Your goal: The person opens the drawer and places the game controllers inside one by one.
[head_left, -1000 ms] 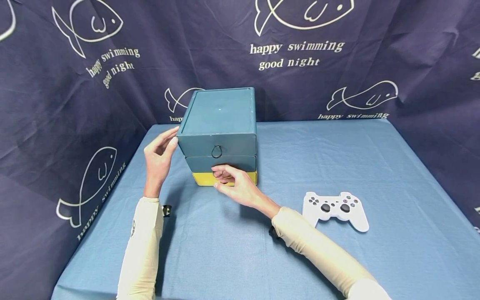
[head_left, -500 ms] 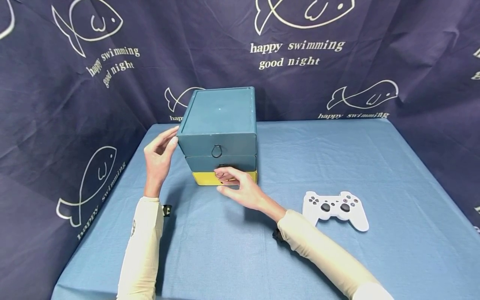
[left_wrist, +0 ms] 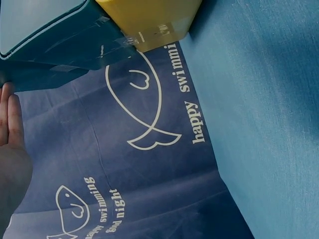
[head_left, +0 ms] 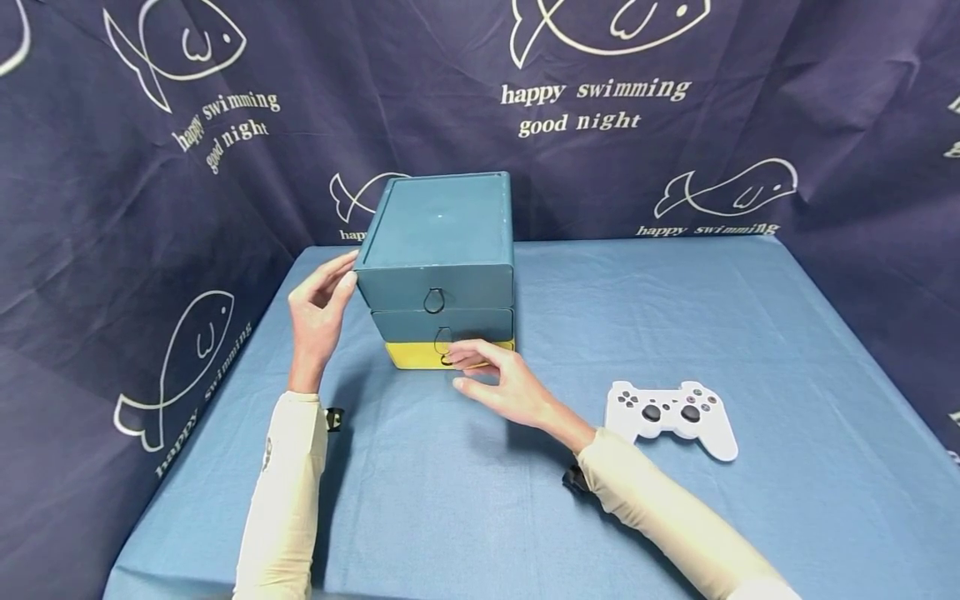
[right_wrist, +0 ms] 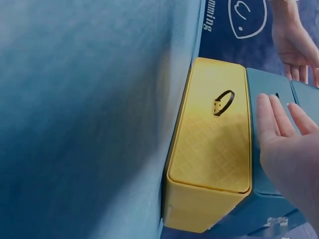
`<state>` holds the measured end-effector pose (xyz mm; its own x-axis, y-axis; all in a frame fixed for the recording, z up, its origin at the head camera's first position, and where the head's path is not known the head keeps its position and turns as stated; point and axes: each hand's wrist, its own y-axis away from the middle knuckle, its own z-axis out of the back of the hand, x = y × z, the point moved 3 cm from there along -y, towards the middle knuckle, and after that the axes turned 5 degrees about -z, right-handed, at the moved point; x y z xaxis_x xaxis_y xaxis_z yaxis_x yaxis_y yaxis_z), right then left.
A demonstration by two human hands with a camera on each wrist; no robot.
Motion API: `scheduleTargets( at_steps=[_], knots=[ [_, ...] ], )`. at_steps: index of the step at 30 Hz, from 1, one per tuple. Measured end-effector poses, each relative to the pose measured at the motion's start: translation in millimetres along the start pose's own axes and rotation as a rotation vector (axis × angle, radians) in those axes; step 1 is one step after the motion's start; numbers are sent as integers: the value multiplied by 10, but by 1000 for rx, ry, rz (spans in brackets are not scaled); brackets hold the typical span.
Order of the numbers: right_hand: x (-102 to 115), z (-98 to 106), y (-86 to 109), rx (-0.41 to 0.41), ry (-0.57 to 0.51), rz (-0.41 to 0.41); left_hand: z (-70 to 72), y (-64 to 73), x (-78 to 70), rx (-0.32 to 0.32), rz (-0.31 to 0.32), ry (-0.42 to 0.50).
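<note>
A stack of drawers [head_left: 438,221] stands on the table, two dark teal tiers over a yellow bottom drawer [head_left: 408,356]. Each drawer front carries a thin black loop; the top loop [head_left: 434,301] hangs in full sight. My left hand [head_left: 318,312] touches the upper left front corner of the stack, thumb at the front edge and fingers along the side. In the left wrist view its straight fingers [left_wrist: 15,119] meet the teal side wall. My right hand [head_left: 506,387] is just in front of the lower drawers, fingers extended and holding nothing. In the right wrist view the yellow drawer's loop [right_wrist: 225,103] sticks out.
A white game controller [head_left: 670,417] lies on the blue tablecloth [head_left: 750,333], close to the right forearm. Dark blue fabric [head_left: 585,192] printed with fish and lettering hangs behind the table and along both sides.
My right hand has drawn back to the right and slightly toward me, away from the middle drawer's loop, which now shows. The left hand and the stack stay put.
</note>
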<state>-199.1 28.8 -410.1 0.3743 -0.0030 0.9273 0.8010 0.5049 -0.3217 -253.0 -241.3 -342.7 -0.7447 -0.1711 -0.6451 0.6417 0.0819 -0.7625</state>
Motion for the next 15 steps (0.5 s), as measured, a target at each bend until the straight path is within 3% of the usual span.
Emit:
scheduleTargets(
  at_steps=[15],
  knots=[
    [-80,107,32,48,64,-123,-9,0,-17,-7,9,-4]
  ],
)
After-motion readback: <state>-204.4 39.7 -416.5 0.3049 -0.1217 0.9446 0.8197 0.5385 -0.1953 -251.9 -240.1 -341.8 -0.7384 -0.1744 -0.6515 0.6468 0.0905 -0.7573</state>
